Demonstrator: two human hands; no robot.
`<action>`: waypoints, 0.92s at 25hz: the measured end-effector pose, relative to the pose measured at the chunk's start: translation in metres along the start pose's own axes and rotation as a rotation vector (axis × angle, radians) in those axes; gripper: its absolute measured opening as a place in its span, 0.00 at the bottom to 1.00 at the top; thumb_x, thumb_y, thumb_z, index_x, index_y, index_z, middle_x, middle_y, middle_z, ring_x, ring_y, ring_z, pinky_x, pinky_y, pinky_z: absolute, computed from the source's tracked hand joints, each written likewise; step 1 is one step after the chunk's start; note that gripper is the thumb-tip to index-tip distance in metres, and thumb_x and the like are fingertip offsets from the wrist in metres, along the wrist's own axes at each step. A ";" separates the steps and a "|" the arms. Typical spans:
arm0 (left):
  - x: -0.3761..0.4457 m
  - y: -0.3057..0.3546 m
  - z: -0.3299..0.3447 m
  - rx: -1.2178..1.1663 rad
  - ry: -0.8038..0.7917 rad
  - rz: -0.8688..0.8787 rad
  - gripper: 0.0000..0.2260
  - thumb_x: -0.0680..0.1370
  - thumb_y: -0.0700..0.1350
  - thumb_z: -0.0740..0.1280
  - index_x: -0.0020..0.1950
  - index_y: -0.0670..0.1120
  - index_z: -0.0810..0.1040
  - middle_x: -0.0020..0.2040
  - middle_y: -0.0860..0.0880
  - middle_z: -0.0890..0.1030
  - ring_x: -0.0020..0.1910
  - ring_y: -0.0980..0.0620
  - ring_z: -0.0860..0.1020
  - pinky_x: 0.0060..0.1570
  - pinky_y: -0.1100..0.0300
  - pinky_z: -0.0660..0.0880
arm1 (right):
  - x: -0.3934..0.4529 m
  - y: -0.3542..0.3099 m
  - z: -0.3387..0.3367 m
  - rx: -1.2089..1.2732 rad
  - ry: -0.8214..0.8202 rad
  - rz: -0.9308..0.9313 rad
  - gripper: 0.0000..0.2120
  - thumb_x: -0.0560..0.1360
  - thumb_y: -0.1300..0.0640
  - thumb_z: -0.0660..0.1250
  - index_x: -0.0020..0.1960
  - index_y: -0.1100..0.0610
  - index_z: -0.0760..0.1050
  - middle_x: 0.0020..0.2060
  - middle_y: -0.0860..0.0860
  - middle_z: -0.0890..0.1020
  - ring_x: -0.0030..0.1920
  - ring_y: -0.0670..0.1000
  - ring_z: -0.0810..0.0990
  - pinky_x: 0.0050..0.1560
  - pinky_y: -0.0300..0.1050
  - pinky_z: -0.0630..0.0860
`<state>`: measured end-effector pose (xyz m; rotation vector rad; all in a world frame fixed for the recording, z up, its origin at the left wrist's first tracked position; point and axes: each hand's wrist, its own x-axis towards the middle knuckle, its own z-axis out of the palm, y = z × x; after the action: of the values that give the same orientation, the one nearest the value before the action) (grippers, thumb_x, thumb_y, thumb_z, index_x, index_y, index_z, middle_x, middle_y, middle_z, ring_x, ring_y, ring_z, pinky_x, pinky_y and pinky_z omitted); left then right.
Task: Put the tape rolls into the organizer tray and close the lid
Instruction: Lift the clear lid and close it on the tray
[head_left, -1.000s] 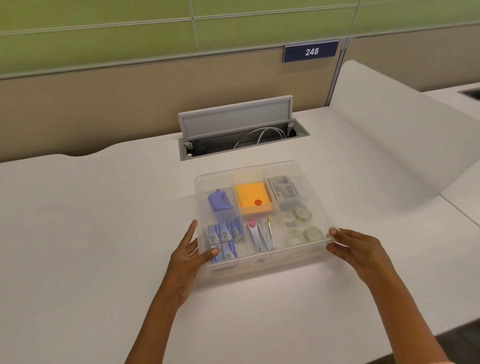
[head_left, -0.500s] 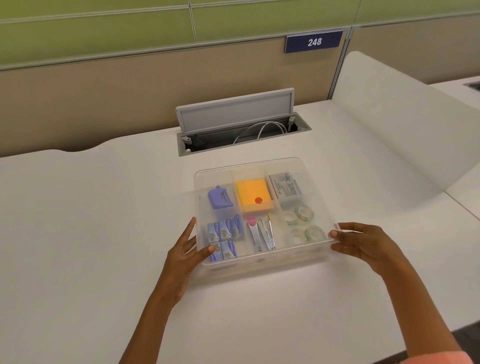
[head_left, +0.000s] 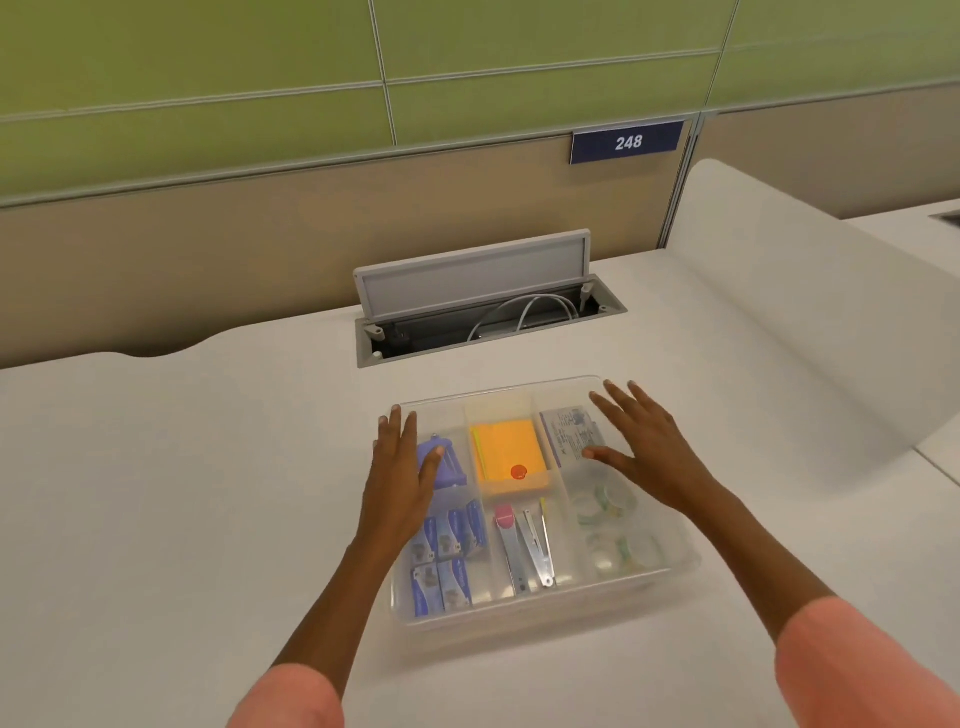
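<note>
A clear plastic organizer tray (head_left: 540, 618) sits on the white desk with its translucent lid (head_left: 509, 400) lying flat on top. Several green-and-clear tape rolls (head_left: 613, 525) show through the lid in the right front compartment. My left hand (head_left: 402, 473) lies flat, fingers spread, on the lid's far left part. My right hand (head_left: 649, 452) lies flat, fingers spread, on the lid's far right part. Neither hand holds anything.
Under the lid are an orange sticky-note pad (head_left: 509, 457), a purple dispenser (head_left: 447, 467), blue staple boxes (head_left: 447, 561), a stapler (head_left: 524, 551) and a printed box (head_left: 569, 434). An open grey cable hatch (head_left: 478, 306) lies behind the tray. A white divider (head_left: 810, 312) rises at right.
Both hands have left the tray's front corners and moved up onto the far part of the lid, palms down. The camera has tilted and come closer.
</note>
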<state>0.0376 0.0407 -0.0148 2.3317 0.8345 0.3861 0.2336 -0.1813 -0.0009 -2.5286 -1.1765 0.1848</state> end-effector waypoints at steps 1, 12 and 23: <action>0.008 -0.001 0.004 0.039 -0.004 0.000 0.27 0.78 0.51 0.55 0.73 0.47 0.48 0.76 0.47 0.47 0.75 0.47 0.45 0.72 0.50 0.47 | 0.011 0.000 0.001 -0.028 0.000 -0.009 0.36 0.73 0.39 0.59 0.74 0.49 0.49 0.77 0.51 0.51 0.76 0.54 0.45 0.75 0.56 0.49; 0.035 -0.007 0.016 0.175 -0.015 -0.016 0.51 0.57 0.79 0.35 0.73 0.51 0.46 0.77 0.49 0.47 0.75 0.49 0.46 0.71 0.48 0.51 | 0.053 0.003 0.016 0.051 -0.071 0.012 0.46 0.66 0.25 0.45 0.74 0.53 0.45 0.77 0.50 0.50 0.76 0.51 0.44 0.74 0.55 0.51; 0.034 -0.002 0.019 0.248 -0.027 -0.051 0.38 0.71 0.66 0.54 0.73 0.50 0.45 0.77 0.49 0.45 0.75 0.49 0.46 0.70 0.45 0.54 | 0.064 -0.008 0.026 -0.114 0.006 0.039 0.52 0.61 0.22 0.34 0.74 0.55 0.49 0.76 0.53 0.53 0.76 0.52 0.47 0.74 0.57 0.51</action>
<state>0.0710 0.0548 -0.0282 2.5296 0.9745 0.2399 0.2625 -0.1214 -0.0203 -2.6502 -1.1672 0.1222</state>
